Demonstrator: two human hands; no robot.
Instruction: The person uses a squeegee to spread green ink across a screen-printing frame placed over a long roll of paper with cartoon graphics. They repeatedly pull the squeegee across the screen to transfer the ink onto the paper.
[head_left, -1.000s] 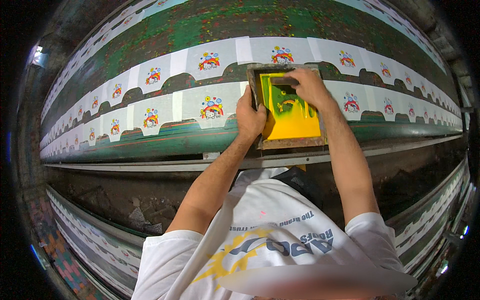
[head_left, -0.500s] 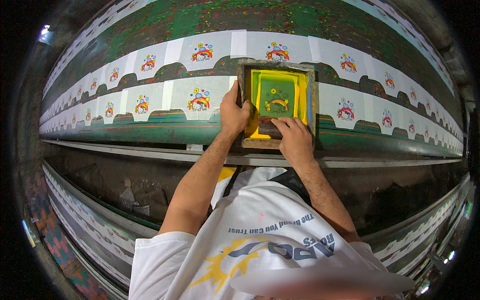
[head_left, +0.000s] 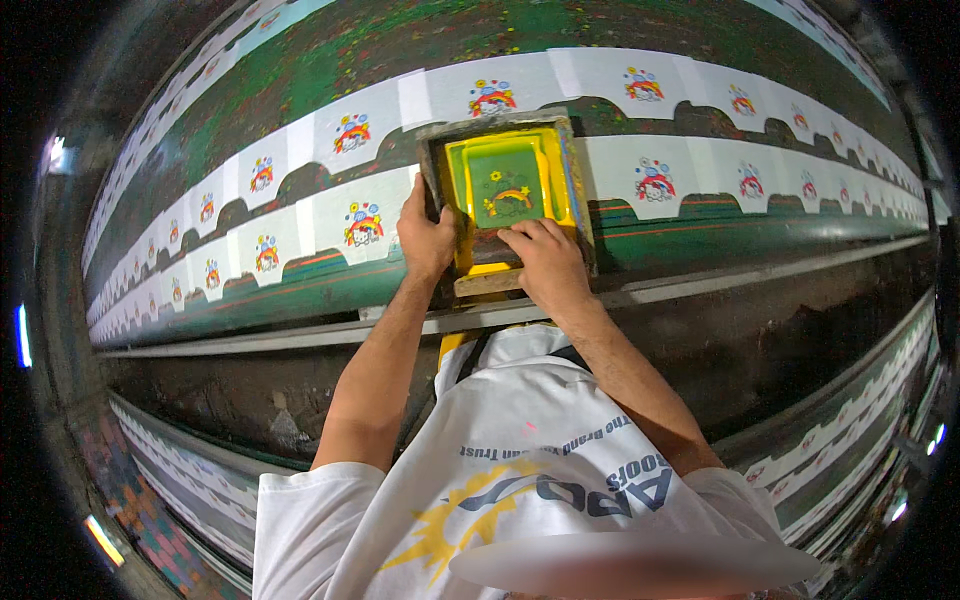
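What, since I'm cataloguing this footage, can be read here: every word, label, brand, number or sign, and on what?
White T-shirt: dark blue lettering, small and large, upside down in view, by a yellow sun shape; wording not copied here.
White sheets: rainbow pictures; any writing there is too small to read.
Framed screen: no lettering that I can make out.

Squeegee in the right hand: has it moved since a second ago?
Yes, downward in view: the squeegee has gone from the far end of the wooden screen frame to its near end.
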